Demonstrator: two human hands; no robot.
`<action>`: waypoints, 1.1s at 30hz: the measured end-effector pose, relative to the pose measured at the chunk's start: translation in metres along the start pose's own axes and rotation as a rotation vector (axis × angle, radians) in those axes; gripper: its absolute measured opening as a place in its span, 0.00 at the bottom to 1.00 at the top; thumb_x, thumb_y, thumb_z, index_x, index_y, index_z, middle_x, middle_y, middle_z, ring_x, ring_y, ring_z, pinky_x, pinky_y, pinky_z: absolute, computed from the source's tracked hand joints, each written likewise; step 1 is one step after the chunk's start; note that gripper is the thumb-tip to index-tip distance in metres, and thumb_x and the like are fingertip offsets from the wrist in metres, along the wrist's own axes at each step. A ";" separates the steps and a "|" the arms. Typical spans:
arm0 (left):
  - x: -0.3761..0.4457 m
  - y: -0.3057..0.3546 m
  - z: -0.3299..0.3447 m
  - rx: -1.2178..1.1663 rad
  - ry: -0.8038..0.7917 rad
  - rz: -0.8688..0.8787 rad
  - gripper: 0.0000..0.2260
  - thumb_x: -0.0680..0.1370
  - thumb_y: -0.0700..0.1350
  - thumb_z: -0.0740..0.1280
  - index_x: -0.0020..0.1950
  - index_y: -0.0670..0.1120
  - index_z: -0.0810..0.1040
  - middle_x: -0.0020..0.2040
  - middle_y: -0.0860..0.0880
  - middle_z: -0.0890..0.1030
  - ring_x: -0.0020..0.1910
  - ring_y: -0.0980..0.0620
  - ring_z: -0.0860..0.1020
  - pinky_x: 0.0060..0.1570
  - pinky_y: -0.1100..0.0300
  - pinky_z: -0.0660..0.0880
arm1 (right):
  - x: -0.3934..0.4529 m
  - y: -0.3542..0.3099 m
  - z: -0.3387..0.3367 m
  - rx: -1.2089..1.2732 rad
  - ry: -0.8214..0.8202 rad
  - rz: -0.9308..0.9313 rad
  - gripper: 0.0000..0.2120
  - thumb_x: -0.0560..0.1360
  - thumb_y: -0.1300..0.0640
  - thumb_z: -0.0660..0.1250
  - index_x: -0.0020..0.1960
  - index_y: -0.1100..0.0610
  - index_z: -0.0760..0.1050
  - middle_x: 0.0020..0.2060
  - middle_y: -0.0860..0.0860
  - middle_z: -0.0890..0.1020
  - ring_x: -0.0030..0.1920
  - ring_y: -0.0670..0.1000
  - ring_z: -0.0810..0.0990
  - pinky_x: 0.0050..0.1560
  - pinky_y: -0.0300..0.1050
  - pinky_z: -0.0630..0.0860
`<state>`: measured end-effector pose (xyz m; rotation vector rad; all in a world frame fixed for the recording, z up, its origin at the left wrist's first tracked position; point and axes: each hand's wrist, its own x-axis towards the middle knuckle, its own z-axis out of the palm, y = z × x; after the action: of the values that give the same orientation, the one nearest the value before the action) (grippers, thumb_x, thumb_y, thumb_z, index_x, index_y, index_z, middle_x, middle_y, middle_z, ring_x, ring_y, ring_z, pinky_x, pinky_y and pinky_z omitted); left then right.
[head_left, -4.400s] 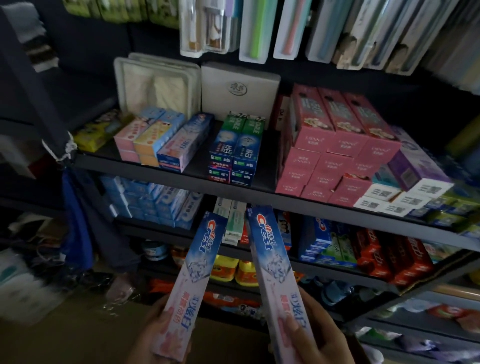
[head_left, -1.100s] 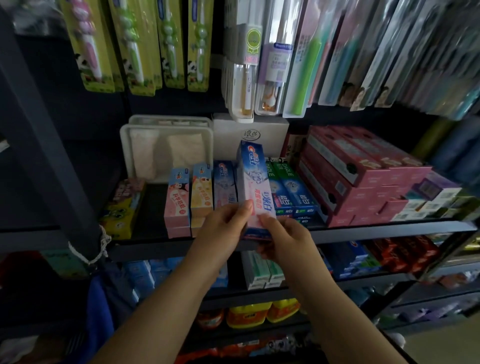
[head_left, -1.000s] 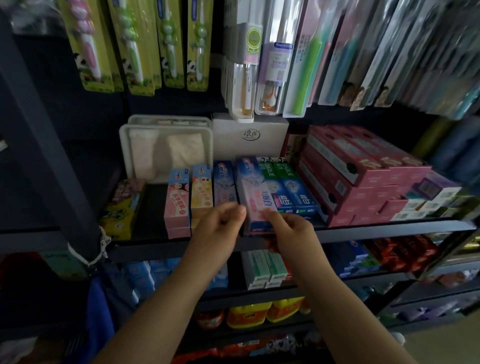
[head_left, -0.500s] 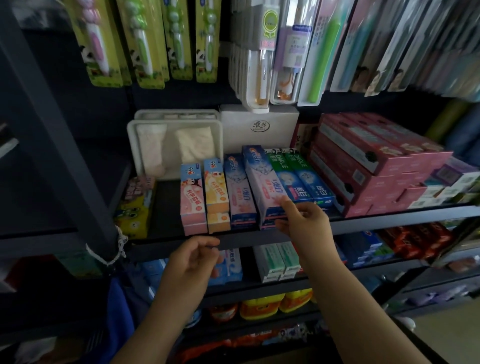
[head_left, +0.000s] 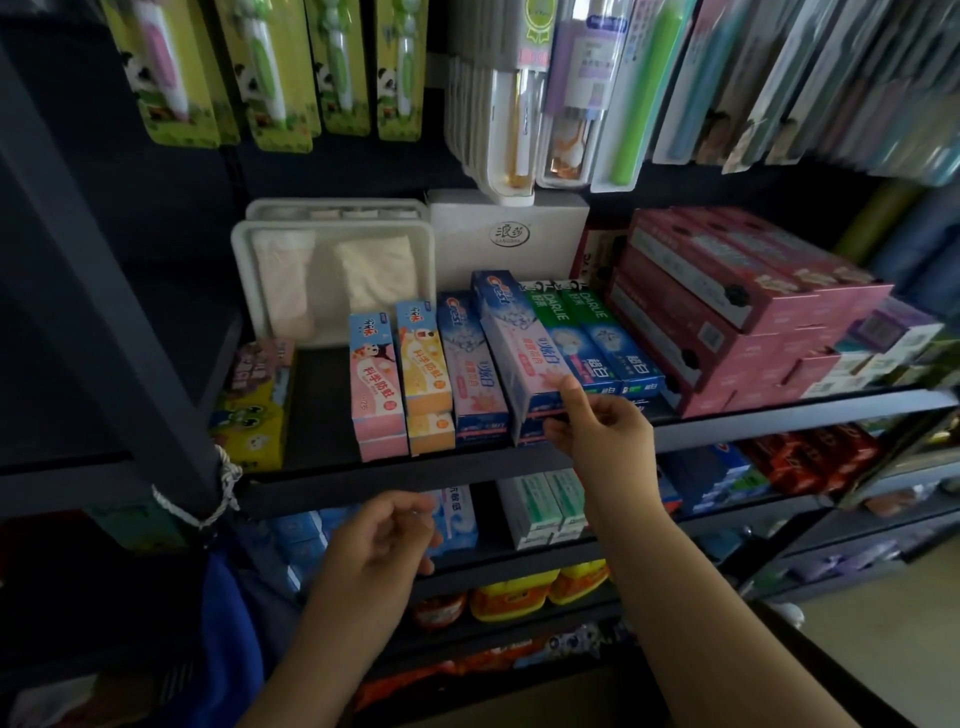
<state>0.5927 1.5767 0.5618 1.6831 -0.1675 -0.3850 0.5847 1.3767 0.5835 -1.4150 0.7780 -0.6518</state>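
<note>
Two blue-and-pink Crest toothpaste boxes lie lengthwise on the middle shelf (head_left: 363, 483). One Crest box (head_left: 470, 364) lies flat; the other Crest box (head_left: 514, 343) sits a little higher to its right, on top of another box. My right hand (head_left: 602, 436) pinches the front end of this raised box, with the index finger on its top face and the thumb at its end. My left hand (head_left: 379, 540) hangs lower, in front of the shelf below, with loosely curled fingers that hold nothing.
Children's toothpaste boxes (head_left: 374, 374) lie left of the Crest boxes and green Darlie boxes (head_left: 587, 338) right of them. Stacked pink boxes (head_left: 727, 312) fill the right side. A white tray (head_left: 332, 275) stands behind. Packaged toothbrushes (head_left: 260, 78) hang above. A dark shelf post (head_left: 104, 270) stands at left.
Both boxes went from my hands onto the shelf. My left hand let go and dropped below the shelf edge; my right hand stays at the raised box's front end.
</note>
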 end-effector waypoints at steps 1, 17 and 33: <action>0.000 0.000 0.002 0.010 -0.004 0.004 0.07 0.80 0.40 0.63 0.47 0.48 0.79 0.38 0.47 0.82 0.30 0.58 0.77 0.33 0.67 0.74 | 0.000 -0.001 0.001 0.001 0.000 -0.001 0.19 0.70 0.43 0.72 0.43 0.60 0.75 0.34 0.51 0.83 0.38 0.50 0.85 0.49 0.54 0.82; -0.006 -0.048 0.101 0.175 -0.337 -0.087 0.06 0.80 0.44 0.63 0.46 0.48 0.78 0.39 0.49 0.81 0.34 0.57 0.78 0.39 0.60 0.75 | -0.047 0.061 -0.162 -0.206 0.130 0.006 0.02 0.77 0.53 0.66 0.47 0.49 0.78 0.37 0.51 0.83 0.40 0.53 0.82 0.45 0.52 0.79; -0.074 -0.145 0.417 0.503 -0.788 -0.278 0.06 0.80 0.43 0.62 0.48 0.50 0.77 0.44 0.48 0.81 0.42 0.49 0.79 0.48 0.52 0.76 | -0.081 0.224 -0.491 -0.225 0.451 0.546 0.04 0.77 0.56 0.67 0.52 0.53 0.77 0.41 0.55 0.82 0.40 0.52 0.80 0.39 0.48 0.77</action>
<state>0.3632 1.2346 0.3867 1.9650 -0.6546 -1.2954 0.1323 1.1584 0.3700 -1.1813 1.5676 -0.4628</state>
